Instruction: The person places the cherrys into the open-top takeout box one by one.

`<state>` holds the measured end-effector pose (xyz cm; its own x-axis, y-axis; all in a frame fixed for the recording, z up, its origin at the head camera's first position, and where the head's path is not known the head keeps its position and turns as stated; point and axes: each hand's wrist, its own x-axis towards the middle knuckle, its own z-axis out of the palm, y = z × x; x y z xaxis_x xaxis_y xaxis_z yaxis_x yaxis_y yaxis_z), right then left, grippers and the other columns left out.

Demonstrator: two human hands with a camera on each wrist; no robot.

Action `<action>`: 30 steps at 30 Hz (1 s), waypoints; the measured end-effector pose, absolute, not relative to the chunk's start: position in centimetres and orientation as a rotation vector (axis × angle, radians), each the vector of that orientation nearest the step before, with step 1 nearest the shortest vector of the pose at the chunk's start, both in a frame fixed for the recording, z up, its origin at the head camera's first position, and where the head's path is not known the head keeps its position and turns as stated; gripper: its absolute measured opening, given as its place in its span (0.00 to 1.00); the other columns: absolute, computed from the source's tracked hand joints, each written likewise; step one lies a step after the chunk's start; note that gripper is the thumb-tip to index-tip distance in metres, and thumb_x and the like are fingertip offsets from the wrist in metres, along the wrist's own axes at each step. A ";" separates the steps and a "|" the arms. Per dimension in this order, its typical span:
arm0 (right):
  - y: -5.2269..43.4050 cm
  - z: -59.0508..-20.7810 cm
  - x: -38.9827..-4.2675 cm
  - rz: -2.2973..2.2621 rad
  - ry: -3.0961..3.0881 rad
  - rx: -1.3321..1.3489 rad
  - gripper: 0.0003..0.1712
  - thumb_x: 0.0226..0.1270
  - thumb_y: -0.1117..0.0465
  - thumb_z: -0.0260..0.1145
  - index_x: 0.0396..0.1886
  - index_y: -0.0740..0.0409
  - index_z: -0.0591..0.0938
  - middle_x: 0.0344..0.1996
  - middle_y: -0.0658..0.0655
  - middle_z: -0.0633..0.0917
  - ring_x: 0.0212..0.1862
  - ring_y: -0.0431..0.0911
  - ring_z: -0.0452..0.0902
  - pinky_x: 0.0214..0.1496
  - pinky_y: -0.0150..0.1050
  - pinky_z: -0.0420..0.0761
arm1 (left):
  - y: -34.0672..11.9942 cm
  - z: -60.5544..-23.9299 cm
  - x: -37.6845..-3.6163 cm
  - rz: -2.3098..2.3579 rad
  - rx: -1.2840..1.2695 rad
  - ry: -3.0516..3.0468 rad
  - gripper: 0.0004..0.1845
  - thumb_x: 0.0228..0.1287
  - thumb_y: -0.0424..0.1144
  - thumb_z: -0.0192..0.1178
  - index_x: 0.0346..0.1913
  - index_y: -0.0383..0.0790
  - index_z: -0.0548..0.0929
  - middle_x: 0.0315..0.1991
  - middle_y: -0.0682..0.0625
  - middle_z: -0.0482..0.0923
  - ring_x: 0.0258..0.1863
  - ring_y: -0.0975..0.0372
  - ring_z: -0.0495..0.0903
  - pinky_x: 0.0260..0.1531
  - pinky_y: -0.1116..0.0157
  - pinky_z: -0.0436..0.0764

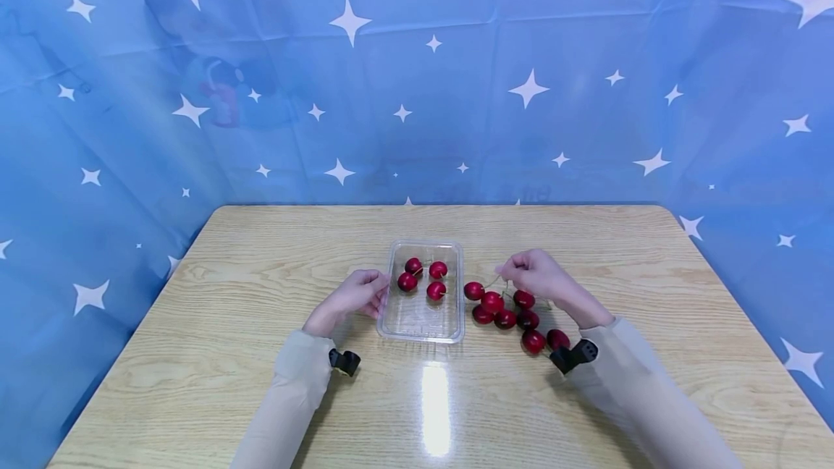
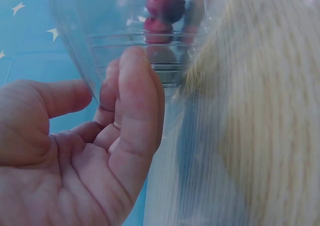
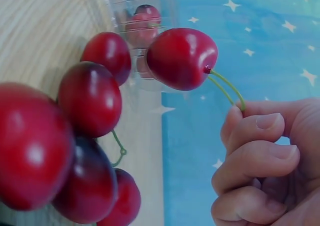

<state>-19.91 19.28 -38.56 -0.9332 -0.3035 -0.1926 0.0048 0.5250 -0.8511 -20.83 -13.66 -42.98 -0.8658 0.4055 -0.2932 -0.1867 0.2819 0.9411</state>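
One stem-pinched cherry beside tray

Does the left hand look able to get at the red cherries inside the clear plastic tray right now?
Probably yes: the left hand touches the clear plastic tray, whose top is open over the red cherries.

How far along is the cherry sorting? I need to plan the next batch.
Done: four cherries lie in the clear plastic tray. In hand: the right hand pinches one cherry by its stem beside the tray, while the left hand touches the tray's side. Left: about seven cherries in a heap on the table.
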 end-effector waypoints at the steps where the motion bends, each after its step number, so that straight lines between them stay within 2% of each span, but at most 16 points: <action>1: 19.3 -38.4 -19.9 -1.373 2.454 -0.246 0.17 0.70 0.60 0.57 0.23 0.67 0.74 0.08 0.46 0.61 0.12 0.39 0.52 0.19 0.34 0.62 | -13.7 -43.0 -20.8 1.623 0.195 2.071 0.16 0.74 0.38 0.43 0.28 0.34 0.71 0.20 0.49 0.72 0.17 0.63 0.74 0.18 0.71 0.77; 4: 19.4 -38.0 -19.9 -1.388 2.466 -0.241 0.16 0.69 0.61 0.57 0.26 0.70 0.76 0.08 0.46 0.61 0.12 0.39 0.52 0.18 0.33 0.60 | -13.7 -43.0 -20.8 1.629 0.193 2.066 0.16 0.74 0.38 0.43 0.28 0.35 0.71 0.20 0.49 0.72 0.17 0.63 0.74 0.18 0.71 0.77; 14: 19.2 -37.3 -20.1 -1.441 2.483 -0.247 0.16 0.70 0.59 0.56 0.24 0.63 0.77 0.09 0.47 0.60 0.13 0.39 0.50 0.17 0.33 0.57 | -13.6 -43.0 -20.8 1.621 0.183 2.080 0.16 0.74 0.37 0.43 0.28 0.34 0.71 0.20 0.49 0.72 0.17 0.63 0.74 0.18 0.71 0.77; 30: 17.7 -36.9 -20.3 -1.503 2.457 -0.272 0.16 0.70 0.59 0.57 0.26 0.65 0.79 0.08 0.46 0.60 0.12 0.39 0.50 0.19 0.33 0.57 | -13.7 -43.1 -20.8 1.631 0.166 2.055 0.15 0.74 0.38 0.43 0.29 0.34 0.71 0.20 0.49 0.72 0.17 0.63 0.73 0.18 0.71 0.77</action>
